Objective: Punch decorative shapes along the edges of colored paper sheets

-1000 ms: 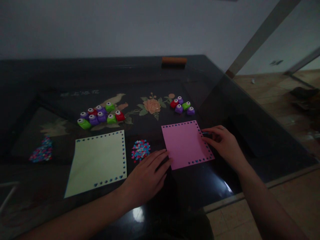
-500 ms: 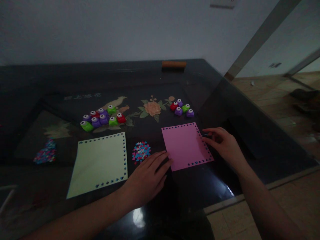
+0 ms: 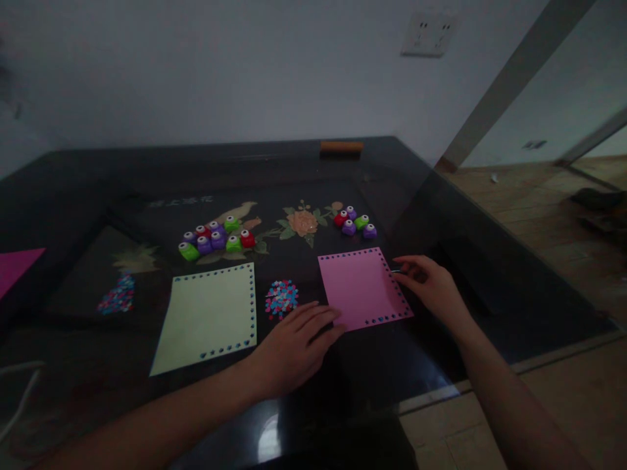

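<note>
A pink square sheet (image 3: 355, 287), with small dark shapes along its top, right and part of its bottom edge, lies on the dark table. My left hand (image 3: 296, 346) rests flat at its lower left corner, fingers stretched out and touching the paper. At the sheet's right edge, my right hand (image 3: 426, 281) pinches a thin shiny sliver (image 3: 396, 271) between thumb and fingers; its kind is too small to tell. Between the pink sheet and a pale green sheet (image 3: 208, 316) with a similar border sits a pile of colourful confetti (image 3: 281, 297).
Several red, green and purple craft punches (image 3: 215, 240) cluster behind the green sheet, with another group (image 3: 353, 223) behind the pink one. More confetti (image 3: 117, 295) lies at left, near another pink sheet (image 3: 17, 266). An orange-brown bar (image 3: 341, 147) stands by the wall.
The view has tilted upward and leftward, bringing a wall socket and the left pink sheet further into sight. My hands keep nearly the same places at the pink sheet.
</note>
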{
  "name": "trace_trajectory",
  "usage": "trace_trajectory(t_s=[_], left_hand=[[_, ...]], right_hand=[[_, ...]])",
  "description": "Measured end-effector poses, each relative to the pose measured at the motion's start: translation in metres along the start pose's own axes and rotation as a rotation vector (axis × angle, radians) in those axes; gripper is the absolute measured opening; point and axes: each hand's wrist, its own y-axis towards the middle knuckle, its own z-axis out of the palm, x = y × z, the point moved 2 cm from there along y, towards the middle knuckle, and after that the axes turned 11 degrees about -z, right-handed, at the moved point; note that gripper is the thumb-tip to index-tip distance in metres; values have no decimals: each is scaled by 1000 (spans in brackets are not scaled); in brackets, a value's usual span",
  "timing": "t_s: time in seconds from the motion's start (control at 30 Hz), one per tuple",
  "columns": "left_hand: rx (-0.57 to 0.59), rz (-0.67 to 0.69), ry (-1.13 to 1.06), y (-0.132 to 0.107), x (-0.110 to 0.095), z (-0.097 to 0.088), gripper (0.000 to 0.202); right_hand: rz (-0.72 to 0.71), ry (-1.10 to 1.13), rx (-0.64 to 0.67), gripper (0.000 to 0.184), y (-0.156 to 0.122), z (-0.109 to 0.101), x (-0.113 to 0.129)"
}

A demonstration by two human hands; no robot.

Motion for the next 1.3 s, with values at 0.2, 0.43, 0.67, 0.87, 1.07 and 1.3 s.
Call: trace_trajectory(t_s=[0.2, 0.43, 0.67, 0.87, 1.07, 1.3], left_hand=[[-38, 32, -14, -2, 5, -35, 40], [-180, -437, -16, -43, 97, -74, 28], [-282, -704, -25, -71, 150, -92, 26], [-194, -620, -6, -75, 150, -94, 26], [-90, -581, 13, -78, 152, -93, 33], [3, -631, 47, -84, 156, -85, 56]], right_hand=[[-10, -4, -25, 31, 1, 1, 0], [-5, 14, -32, 34, 3, 2, -8], [25, 111, -73, 35, 6, 0, 3], [-120, 167, 46, 27, 26, 19, 72], [-368, 246, 275, 25, 49, 85, 155], [-655, -98, 466, 40, 64, 168, 184]])
